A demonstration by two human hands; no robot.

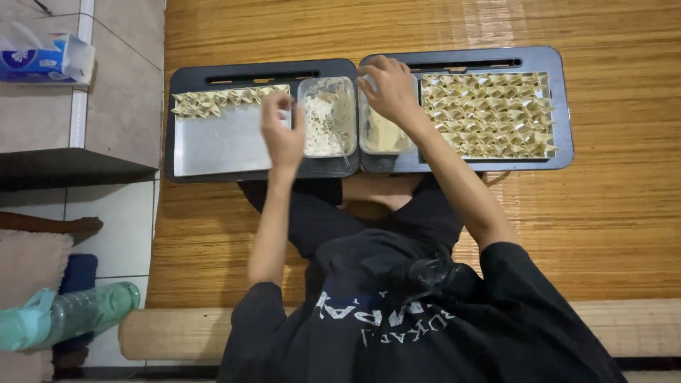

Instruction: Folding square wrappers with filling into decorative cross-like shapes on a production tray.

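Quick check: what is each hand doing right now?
Left hand: fingers pinched near the filling container; whether it holds anything cannot be told.
Right hand: fingers curled over the wrapper container; grip unclear.

My left hand [282,135] hovered at the edge of the filling tub [327,117], fingers pinched together. My right hand [386,89] rested over the wrapper tub [384,135]. Folded dumplings [487,115] packed the right tray [560,106]; one row [227,100] lined the top of the left tray [220,145].
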